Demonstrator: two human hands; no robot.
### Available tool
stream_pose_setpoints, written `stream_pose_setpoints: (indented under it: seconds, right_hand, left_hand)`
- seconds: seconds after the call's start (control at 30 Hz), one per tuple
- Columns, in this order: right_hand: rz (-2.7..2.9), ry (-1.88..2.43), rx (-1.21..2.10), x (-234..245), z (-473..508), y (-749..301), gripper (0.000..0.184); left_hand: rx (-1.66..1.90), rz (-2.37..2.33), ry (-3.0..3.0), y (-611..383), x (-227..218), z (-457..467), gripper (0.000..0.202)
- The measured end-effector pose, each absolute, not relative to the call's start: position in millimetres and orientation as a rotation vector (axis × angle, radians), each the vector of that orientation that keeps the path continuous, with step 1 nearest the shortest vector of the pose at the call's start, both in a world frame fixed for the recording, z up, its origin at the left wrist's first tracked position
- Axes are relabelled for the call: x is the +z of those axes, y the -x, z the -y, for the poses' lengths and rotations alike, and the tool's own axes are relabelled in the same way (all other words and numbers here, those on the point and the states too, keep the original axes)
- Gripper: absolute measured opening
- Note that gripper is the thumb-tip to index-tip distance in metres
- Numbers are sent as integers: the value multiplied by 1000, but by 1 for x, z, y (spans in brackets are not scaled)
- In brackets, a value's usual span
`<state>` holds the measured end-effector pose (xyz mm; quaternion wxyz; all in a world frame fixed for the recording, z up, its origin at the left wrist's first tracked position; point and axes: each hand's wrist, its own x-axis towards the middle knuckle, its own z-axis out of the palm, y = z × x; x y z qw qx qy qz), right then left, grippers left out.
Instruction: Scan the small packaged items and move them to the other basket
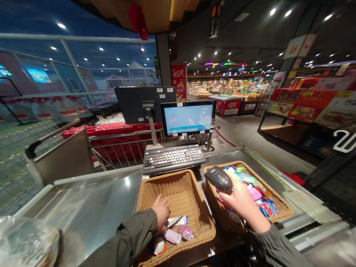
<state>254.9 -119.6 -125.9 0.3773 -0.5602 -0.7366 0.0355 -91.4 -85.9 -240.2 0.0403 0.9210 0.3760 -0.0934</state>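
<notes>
Wicker baskets (168,183), two, lie beneath the fingers (161,202): right hand (239,193) clamping one barcode scanner (218,178), left hand (161,212) spread; beyond, one "冰红茶" banner (178,81).

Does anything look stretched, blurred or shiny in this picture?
Head view: the bottles at far left look smeared and stretched; head view: a bright highlight glints on the metal counter; head view: the scanner in the right hand looks fairly sharp.

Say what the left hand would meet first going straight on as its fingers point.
The left hand would probably meet the far inner wall of the woven basket below it; no item shows between. Its height is unclear, so it might brush the basket floor sooner.
</notes>
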Motion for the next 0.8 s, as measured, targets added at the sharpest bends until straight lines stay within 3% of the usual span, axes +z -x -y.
stream_pose_setpoints:
  seconds: [0.13, 0.37, 0.47, 0.63, 0.8]
  right_hand:
    - [1762, 1531, -10, -124, 124, -286, 50]
    - [1604, 1627, -106, -122, 129, -333, 51]
    - [1588, 1628, -113, -123, 130, -348, 52]
    - [1554, 1665, -88, -129, 126, -371, 54]
    - [1543, 1671, -56, -128, 113, -388, 53]
  left_hand:
    - [-258, -1142, -2728, 62, -216, 66, 50]
    - [175, -1040, -2839, -23, -174, 27, 41]
    - [198, -1058, -2828, -60, -174, 15, 41]
    - [254, -1143, -2794, -120, -187, -4, 56]
    - [248, -1234, -2797, -163, -198, -19, 53]
